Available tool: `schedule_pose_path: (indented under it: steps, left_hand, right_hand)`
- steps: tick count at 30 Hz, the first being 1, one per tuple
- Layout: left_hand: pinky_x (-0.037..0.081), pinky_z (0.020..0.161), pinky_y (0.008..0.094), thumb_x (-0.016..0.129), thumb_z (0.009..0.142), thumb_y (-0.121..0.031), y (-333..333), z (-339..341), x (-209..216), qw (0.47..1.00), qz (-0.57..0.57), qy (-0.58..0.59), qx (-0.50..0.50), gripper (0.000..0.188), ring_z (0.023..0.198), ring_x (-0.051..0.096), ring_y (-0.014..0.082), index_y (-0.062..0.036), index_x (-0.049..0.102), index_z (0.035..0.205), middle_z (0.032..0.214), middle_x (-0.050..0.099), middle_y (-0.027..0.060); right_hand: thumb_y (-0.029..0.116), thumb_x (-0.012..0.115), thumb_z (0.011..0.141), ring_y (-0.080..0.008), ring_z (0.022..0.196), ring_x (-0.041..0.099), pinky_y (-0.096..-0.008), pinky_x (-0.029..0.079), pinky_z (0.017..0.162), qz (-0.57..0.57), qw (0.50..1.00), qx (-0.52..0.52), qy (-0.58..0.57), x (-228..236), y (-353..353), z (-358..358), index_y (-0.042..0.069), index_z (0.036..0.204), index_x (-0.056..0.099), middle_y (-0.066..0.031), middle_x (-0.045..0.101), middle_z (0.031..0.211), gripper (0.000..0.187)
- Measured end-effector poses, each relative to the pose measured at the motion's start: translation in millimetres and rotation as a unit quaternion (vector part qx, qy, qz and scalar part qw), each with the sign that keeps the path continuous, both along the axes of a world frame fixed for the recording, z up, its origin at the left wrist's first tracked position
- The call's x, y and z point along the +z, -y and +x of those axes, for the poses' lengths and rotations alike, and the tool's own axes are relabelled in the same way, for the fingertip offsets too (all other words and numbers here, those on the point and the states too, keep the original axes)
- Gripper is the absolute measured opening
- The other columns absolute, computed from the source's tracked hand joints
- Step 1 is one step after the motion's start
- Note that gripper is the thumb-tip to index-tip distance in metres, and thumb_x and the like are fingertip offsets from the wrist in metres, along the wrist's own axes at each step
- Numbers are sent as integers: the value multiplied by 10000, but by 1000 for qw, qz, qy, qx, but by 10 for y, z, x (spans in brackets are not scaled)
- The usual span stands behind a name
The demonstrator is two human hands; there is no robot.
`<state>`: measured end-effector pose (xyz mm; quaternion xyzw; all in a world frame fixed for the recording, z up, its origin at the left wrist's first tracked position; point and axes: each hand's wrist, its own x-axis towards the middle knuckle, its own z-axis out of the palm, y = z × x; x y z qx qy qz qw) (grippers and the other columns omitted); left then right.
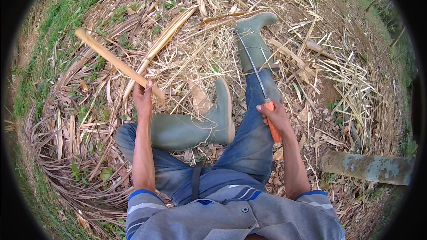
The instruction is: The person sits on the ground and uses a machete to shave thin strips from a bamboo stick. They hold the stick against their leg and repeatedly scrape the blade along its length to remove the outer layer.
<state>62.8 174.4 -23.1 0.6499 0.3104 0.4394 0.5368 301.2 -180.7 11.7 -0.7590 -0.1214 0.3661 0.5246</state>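
Note:
My left hand is closed on the near end of a pale split bamboo strip, which slants up toward the far left. In my right hand is a long-bladed knife, gripped by its orange handle. Its thin, dark blade points away from me, over my right leg and boot. The knife and the bamboo strip are well apart. Thin fibres and shavings lie on the ground between my hands, some draped over my boots.
I sit with my left leg folded, its green rubber boot in front of me. The other boot stretches ahead. Long split canes lie at centre left, pale slivers at right, and a mottled log at lower right.

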Motion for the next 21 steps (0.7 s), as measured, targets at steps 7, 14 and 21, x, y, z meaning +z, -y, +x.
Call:
schedule_pose_path:
  steps: [7, 14, 21]
  left_hand:
    - [488, 862, 284, 606, 850, 35, -224, -69, -583, 996, -44, -79, -17, 260, 978, 619, 154, 7, 590, 1108, 1047, 660, 98]
    - [481, 755, 255, 579, 827, 92, -88, 81, -496, 990, -34, -131, -44, 253, 861, 608, 121, -15, 622, 1052, 941, 646, 43]
    - [487, 683, 251, 621, 794, 43, -190, 59, -750, 987, 11, -155, -35, 277, 751, 608, 99, -27, 651, 1061, 836, 662, 47]
  right_hand:
    - [258, 701, 831, -83, 534, 543, -224, 440, 475, -61, 992, 22, 106, 236, -82, -163, 4, 969, 556, -15, 549, 660, 323]
    - [285, 646, 866, -129, 561, 569, -288, 467, 537, 98, 968, 99, 209, 570, -534, -493, -25, 1145, 526, -57, 565, 665, 435]
    - [319, 637, 871, -149, 572, 547, -314, 434, 543, 180, 943, 195, 200, 1063, -1337, -883, -30, 1168, 518, -76, 548, 618, 474]
